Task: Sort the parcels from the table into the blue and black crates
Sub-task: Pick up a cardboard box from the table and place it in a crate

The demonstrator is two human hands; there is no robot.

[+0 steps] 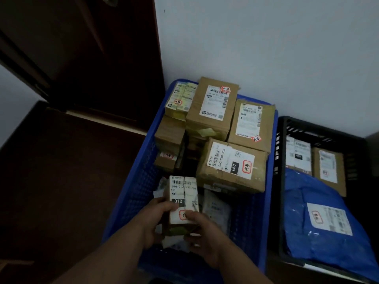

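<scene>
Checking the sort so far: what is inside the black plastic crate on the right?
The black plastic crate holds a crinkled blue plastic mailer bag with a white label, a brown cardboard box and a white-labelled parcel. Anything under the bag is covered.

The setting is an informal parcel-sorting corner in an ordinary room, not a warehouse. A blue crate [131, 193] stands on the floor against a plain white wall [266, 48] and holds stacked cardboard parcels [213, 107] bearing printed shipping labels. Right of the blue crate stands a black crate [320, 128] with a blue mailer bag [320, 218]. Left of the blue crate is a dark wooden door [92, 58].
</scene>
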